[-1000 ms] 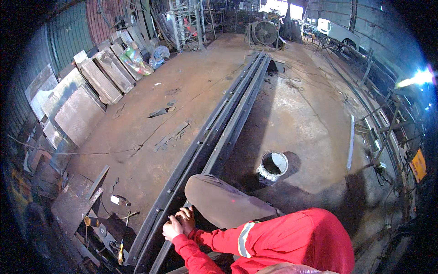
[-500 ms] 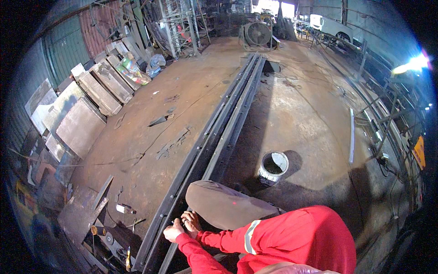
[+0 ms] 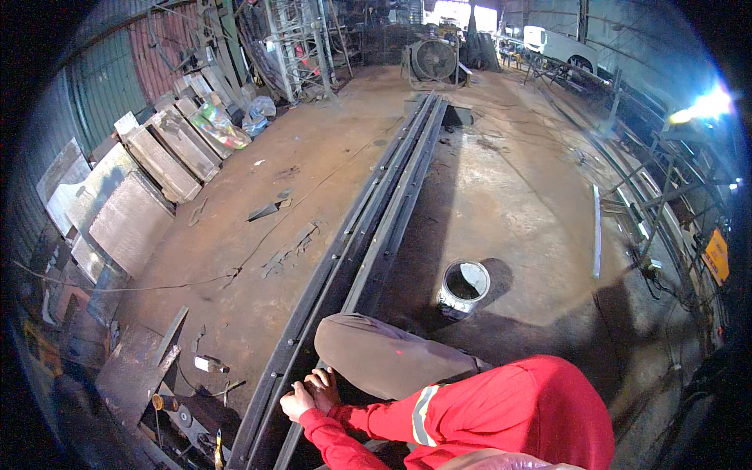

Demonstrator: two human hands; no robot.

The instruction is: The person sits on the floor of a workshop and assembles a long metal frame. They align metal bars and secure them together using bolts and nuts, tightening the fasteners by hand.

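Two long dark steel beams (image 3: 368, 205) lie side by side, running away from me, with bolts along their edges. My left hand (image 3: 298, 402) is over the near end of the beams, its fingers curled and closed. Just beyond and to its right, my right hand (image 3: 322, 388) is close against it, fingers bent. Both hands seem to work on the same small spot at a beam's edge. Whatever is between the fingers is hidden or too small to name. My bent knee (image 3: 384, 352) in brown trousers is beside the right hand.
A white bucket (image 3: 464, 287) with dark contents stands right of the beams. At lower left lie a small bottle (image 3: 210, 364), a paintbrush (image 3: 218, 448) and an angle grinder (image 3: 186, 419). Metal plates (image 3: 131, 221) lean along the left wall. A large fan (image 3: 433, 60) stands beyond the beams' far end.
The view has shifted slightly, so the surroundings sit a little further left. My hands stay together at the same place on the beams, with only small finger movement.
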